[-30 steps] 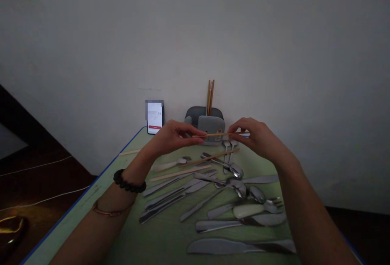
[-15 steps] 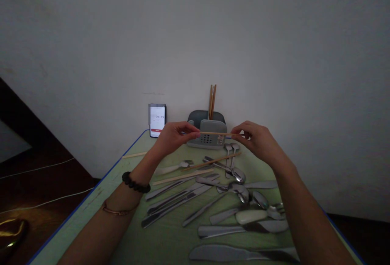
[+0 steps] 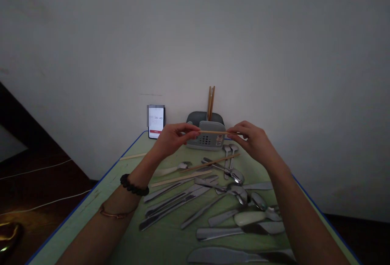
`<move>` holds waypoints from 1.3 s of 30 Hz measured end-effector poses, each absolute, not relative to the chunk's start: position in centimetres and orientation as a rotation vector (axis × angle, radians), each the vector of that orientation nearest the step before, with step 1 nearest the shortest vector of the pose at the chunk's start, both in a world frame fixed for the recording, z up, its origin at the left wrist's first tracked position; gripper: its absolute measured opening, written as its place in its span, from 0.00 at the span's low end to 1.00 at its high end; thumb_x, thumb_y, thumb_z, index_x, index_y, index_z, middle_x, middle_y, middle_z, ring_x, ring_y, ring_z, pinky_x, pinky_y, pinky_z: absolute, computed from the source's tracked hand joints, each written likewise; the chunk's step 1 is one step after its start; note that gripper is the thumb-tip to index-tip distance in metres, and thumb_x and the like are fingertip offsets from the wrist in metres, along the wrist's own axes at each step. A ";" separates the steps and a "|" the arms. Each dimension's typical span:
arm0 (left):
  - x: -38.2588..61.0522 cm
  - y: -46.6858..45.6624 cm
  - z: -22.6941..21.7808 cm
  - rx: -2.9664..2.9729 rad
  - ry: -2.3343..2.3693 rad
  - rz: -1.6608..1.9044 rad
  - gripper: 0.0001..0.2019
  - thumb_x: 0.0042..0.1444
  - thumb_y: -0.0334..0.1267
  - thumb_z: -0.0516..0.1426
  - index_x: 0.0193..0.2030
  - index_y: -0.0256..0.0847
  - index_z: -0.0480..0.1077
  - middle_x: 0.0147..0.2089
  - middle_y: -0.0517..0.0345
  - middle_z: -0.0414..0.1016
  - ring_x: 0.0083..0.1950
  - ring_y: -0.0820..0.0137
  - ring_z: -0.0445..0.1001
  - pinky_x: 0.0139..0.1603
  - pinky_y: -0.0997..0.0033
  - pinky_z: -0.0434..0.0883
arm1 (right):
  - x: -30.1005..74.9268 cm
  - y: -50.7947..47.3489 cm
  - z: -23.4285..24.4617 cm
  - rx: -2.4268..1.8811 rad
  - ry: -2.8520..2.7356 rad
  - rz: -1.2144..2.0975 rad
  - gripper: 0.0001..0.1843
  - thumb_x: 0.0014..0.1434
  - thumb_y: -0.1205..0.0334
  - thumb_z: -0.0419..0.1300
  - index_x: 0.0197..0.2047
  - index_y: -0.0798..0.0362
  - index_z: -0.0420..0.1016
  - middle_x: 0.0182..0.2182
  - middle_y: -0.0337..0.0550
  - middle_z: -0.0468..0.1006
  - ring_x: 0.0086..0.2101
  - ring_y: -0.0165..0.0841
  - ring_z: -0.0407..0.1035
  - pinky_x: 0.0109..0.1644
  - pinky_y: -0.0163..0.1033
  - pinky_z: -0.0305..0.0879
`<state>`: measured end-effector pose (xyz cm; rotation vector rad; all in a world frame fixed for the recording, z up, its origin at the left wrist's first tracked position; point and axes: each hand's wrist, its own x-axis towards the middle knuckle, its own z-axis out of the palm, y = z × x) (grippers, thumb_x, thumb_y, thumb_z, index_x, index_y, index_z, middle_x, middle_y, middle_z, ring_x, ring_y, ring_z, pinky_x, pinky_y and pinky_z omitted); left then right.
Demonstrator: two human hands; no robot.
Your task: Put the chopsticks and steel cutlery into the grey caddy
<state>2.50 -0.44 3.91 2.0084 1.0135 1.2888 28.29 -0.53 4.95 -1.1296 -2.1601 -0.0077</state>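
Between my two hands a wooden chopstick (image 3: 213,132) is held level in front of the grey cutlery holder (image 3: 210,147). My left hand (image 3: 178,137) pinches its left end between thumb and fingers. My right hand (image 3: 248,137) pinches it near the right end, whose tip pokes out a little past the fingers. Several wooden chopsticks (image 3: 211,102) stand upright in the holder behind. Below my hands, another brown chopstick (image 3: 210,162) lies slantwise across a spoon (image 3: 237,175). A paler chopstick (image 3: 181,178) rests nearer to me, beside a fork (image 3: 175,169).
A phone (image 3: 156,121) showing a running timer leans against the wall left of the holder. Several table knives (image 3: 179,206) and spoons are scattered over the green tabletop (image 3: 158,242). A broad knife (image 3: 219,255) lies at the front. The wall (image 3: 274,54) rises directly behind the table.
My right hand has shifted slightly left along the chopstick, closer to my left hand. Both hands keep their pinch. The view has moved a little, and the timer went from 39 to 40.
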 end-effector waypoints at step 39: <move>3.4 3.1 -2.5 2.606 1.535 1.105 0.31 0.55 0.31 0.51 0.66 0.36 0.50 0.66 0.42 0.54 0.66 0.56 0.57 0.64 0.53 0.61 | 23.5 8.9 6.6 -1.656 -1.952 0.032 0.08 0.57 0.64 0.58 0.35 0.57 0.79 0.34 0.48 0.81 0.35 0.34 0.73 0.40 0.35 0.64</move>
